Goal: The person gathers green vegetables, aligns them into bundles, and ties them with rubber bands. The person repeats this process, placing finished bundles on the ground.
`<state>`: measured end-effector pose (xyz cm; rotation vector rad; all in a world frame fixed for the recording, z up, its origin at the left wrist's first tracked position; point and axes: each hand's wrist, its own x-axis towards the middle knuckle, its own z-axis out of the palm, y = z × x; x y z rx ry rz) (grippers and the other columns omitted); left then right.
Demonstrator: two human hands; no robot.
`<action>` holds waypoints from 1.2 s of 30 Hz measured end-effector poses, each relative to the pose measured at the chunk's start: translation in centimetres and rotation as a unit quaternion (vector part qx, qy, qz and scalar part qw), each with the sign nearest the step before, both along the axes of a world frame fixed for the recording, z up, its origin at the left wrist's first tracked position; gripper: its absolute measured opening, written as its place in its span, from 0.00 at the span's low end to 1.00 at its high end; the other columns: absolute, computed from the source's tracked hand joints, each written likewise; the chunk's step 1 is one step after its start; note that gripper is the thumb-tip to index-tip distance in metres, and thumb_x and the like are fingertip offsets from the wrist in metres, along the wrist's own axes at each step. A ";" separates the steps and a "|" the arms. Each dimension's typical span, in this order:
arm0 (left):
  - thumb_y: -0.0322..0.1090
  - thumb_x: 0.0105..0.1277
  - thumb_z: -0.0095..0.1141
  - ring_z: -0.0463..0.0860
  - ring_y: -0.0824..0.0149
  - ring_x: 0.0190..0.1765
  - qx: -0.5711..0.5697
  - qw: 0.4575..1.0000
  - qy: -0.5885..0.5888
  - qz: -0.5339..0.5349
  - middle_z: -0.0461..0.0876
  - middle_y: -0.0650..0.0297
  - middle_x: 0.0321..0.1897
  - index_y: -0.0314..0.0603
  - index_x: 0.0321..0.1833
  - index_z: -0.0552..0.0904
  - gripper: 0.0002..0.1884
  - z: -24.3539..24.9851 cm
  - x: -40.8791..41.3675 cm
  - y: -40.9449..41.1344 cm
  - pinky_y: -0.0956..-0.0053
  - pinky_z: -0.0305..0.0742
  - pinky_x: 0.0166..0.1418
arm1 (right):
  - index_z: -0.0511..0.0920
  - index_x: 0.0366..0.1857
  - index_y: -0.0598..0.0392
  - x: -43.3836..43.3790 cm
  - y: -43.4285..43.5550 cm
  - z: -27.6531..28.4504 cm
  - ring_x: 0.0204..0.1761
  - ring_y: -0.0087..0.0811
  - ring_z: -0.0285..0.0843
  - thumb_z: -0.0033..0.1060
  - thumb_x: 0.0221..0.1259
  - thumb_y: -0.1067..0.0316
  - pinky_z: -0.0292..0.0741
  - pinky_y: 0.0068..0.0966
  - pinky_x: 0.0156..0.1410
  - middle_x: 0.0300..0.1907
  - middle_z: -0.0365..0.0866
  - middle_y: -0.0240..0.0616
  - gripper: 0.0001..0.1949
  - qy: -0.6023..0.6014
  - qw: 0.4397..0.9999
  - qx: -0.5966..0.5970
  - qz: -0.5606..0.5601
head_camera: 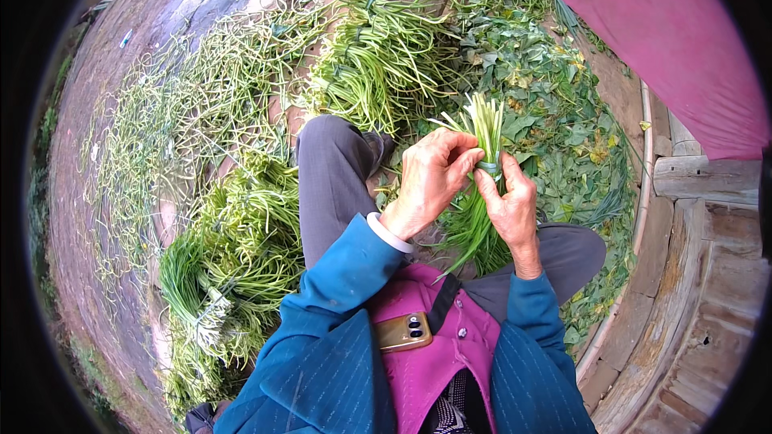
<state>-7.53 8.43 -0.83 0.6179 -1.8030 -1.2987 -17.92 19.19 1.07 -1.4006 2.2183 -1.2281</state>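
Between my two hands stands a bundle of green leafy stalks, perhaps chives (476,229), its pale cut ends up and its thin green leaves hanging down over my lap. A flat blue-green tie (487,167) goes around it near the pale ends. My left hand (431,175) pinches at the tie from the left, thumb and forefinger together. My right hand (509,199) grips the bundle at the tie from the right, with thumb and fingers around it. The far side of the tie is hidden.
Tied bundles of long green stems (374,60) lie ahead of my knee, and more stems (247,211) are heaped at the left with a tied chive-like bundle (187,283) on top. Loose stems (241,54) and leaves (543,102) cover the ground. Wooden beams (705,178) border the right.
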 end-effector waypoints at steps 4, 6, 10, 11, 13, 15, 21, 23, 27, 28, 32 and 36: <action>0.25 0.59 0.62 0.77 0.74 0.28 -0.049 0.999 -0.017 0.001 0.79 0.63 0.25 0.34 0.36 0.82 0.04 0.0 0.0 -0.3 0.79 0.73 0.32 | 0.74 0.52 0.62 -0.1 0.2 -0.2 0.38 0.43 0.83 0.63 0.56 0.71 0.77 0.32 0.43 0.39 0.83 0.50 0.19 0.044 0.999 0.005 0.015; 0.25 0.61 0.60 0.76 0.76 0.28 -0.014 1.000 -0.005 -0.007 0.78 0.65 0.25 0.34 0.36 0.81 0.03 -0.2 -0.1 -0.2 0.79 0.72 0.32 | 0.75 0.51 0.62 -0.2 0.1 -0.3 0.37 0.40 0.83 0.63 0.56 0.71 0.76 0.31 0.42 0.38 0.82 0.49 0.18 -0.027 1.000 0.007 0.010; 0.29 0.67 0.55 0.72 0.80 0.31 0.187 0.979 0.031 -0.075 0.75 0.70 0.26 0.35 0.38 0.76 0.04 -0.3 -0.1 -0.2 0.82 0.69 0.34 | 0.77 0.48 0.61 -0.6 0.2 -0.7 0.33 0.23 0.77 0.62 0.59 0.68 0.74 0.22 0.40 0.35 0.83 0.38 0.15 -0.179 0.984 0.002 0.006; 0.30 0.68 0.53 0.71 0.80 0.31 0.238 0.965 0.038 -0.098 0.74 0.71 0.26 0.36 0.38 0.75 0.04 -0.1 -0.1 -0.3 0.83 0.68 0.35 | 0.77 0.48 0.61 -0.8 0.3 -0.9 0.33 0.20 0.76 0.62 0.60 0.67 0.73 0.21 0.39 0.35 0.83 0.36 0.14 -0.215 0.976 -0.011 0.009; 0.31 0.69 0.50 0.71 0.79 0.31 0.268 0.955 0.067 -0.107 0.73 0.70 0.27 0.38 0.36 0.73 0.05 -0.5 0.2 -0.9 0.83 0.68 0.38 | 0.78 0.46 0.61 -1.0 0.4 -0.6 0.35 0.18 0.75 0.62 0.62 0.66 0.72 0.18 0.42 0.37 0.82 0.32 0.13 -0.288 0.957 0.004 0.018; 0.30 0.67 0.49 0.72 0.76 0.30 0.317 0.937 0.124 -0.072 0.74 0.68 0.25 0.38 0.35 0.73 0.04 0.0 0.4 -1.3 0.80 0.69 0.38 | 0.78 0.46 0.61 -1.1 0.4 -0.5 0.36 0.18 0.75 0.62 0.62 0.66 0.72 0.17 0.44 0.37 0.82 0.33 0.13 -0.364 0.931 -0.016 0.029; 0.31 0.68 0.46 0.71 0.73 0.26 0.309 0.944 0.113 -0.023 0.70 0.66 0.21 0.37 0.30 0.73 0.09 -0.5 1.4 -2.6 0.79 0.68 0.35 | 0.76 0.49 0.64 -1.6 0.7 -0.2 0.39 0.21 0.79 0.60 0.63 0.67 0.74 0.18 0.47 0.39 0.82 0.35 0.15 -0.442 0.895 -0.062 0.018; 0.29 0.67 0.50 0.73 0.73 0.30 0.222 0.975 0.004 -0.012 0.71 0.67 0.23 0.37 0.34 0.75 0.04 -0.7 1.2 -2.1 0.80 0.69 0.36 | 0.76 0.49 0.63 -1.5 0.6 0.1 0.39 0.22 0.79 0.60 0.63 0.67 0.74 0.19 0.47 0.39 0.82 0.35 0.15 -0.446 0.893 -0.065 0.016; 0.23 0.58 0.59 0.74 0.78 0.40 0.151 0.986 0.055 -0.040 0.75 0.71 0.35 0.41 0.55 0.76 0.20 -0.1 0.6 -0.7 0.82 0.70 0.42 | 0.76 0.50 0.63 -1.5 0.7 0.2 0.39 0.22 0.79 0.60 0.63 0.68 0.75 0.19 0.46 0.39 0.82 0.36 0.15 -0.484 0.872 -0.070 0.020; 0.24 0.58 0.60 0.74 0.78 0.37 0.184 0.981 0.023 -0.056 0.76 0.70 0.35 0.40 0.54 0.76 0.19 -0.1 0.5 -0.6 0.82 0.71 0.41 | 0.76 0.50 0.63 -1.5 0.8 0.2 0.39 0.22 0.79 0.60 0.63 0.68 0.75 0.19 0.47 0.39 0.82 0.36 0.15 -0.486 0.871 -0.069 0.023; 0.31 0.64 0.61 0.76 0.78 0.31 0.223 0.966 0.069 -0.114 0.78 0.68 0.30 0.37 0.47 0.78 0.11 0.5 0.0 0.1 0.83 0.73 0.35 | 0.76 0.49 0.63 -1.0 0.6 0.3 0.39 0.22 0.78 0.59 0.63 0.67 0.74 0.19 0.49 0.39 0.82 0.36 0.14 -0.451 0.888 -0.085 0.032; 0.28 0.64 0.59 0.75 0.76 0.28 0.056 0.997 0.031 -0.048 0.77 0.68 0.24 0.35 0.35 0.80 0.04 0.3 0.0 -0.2 0.79 0.71 0.31 | 0.76 0.49 0.63 -1.2 0.9 0.4 0.39 0.23 0.78 0.58 0.63 0.68 0.74 0.20 0.49 0.39 0.82 0.37 0.14 -0.406 0.910 -0.069 0.047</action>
